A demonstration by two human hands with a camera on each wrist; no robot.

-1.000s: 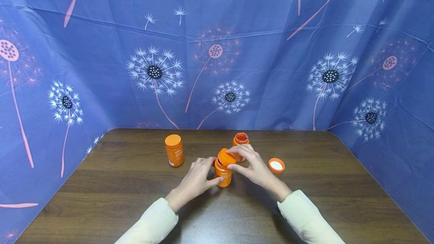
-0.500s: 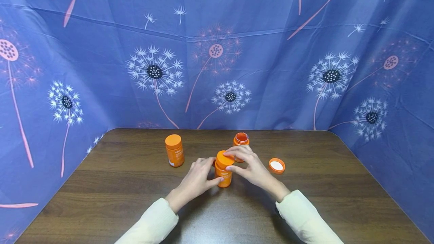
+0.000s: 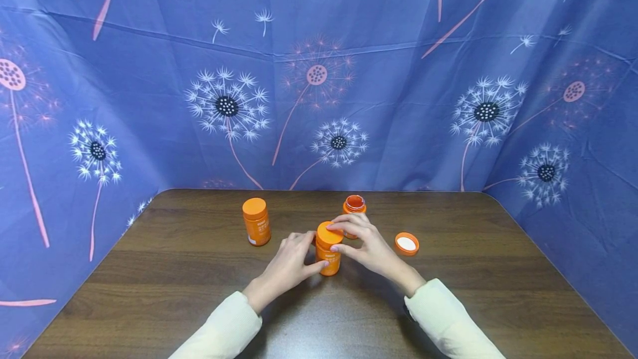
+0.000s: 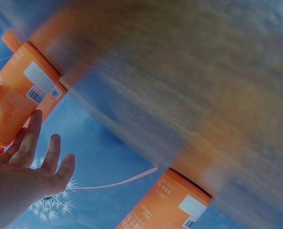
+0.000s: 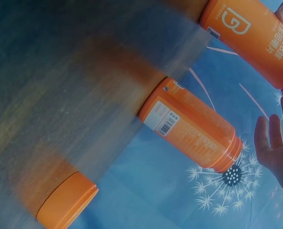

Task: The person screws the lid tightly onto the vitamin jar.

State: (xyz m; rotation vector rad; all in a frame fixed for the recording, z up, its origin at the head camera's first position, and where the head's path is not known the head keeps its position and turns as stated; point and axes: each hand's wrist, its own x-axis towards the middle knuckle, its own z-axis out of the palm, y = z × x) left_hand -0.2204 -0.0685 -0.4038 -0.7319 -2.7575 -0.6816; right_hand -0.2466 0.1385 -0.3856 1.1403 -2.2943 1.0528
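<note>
My left hand point(image 3: 285, 262) gripped an orange jar point(image 3: 332, 265), upright at lower centre frame; my right hand point(image 3: 370, 242) pinched its lid point(image 3: 327, 237) on top. Uncapped jar point(image 3: 354, 209) stood behind, loose cap point(image 3: 407, 244) lay lower right of centre.

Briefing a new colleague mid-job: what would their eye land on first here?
Probably the blue dandelion-print cloth hanging behind the table. Next, the orange jar mid-table, left fingers around its body, right fingers on its cap. Then the upturned lid, white inside, right of the open jar.

Orange bottle point(image 3: 327, 254), brown woodgrain table point(image 3: 319, 309), blue cloth point(image 3: 399, 98) (dandelion-printed)
</note>
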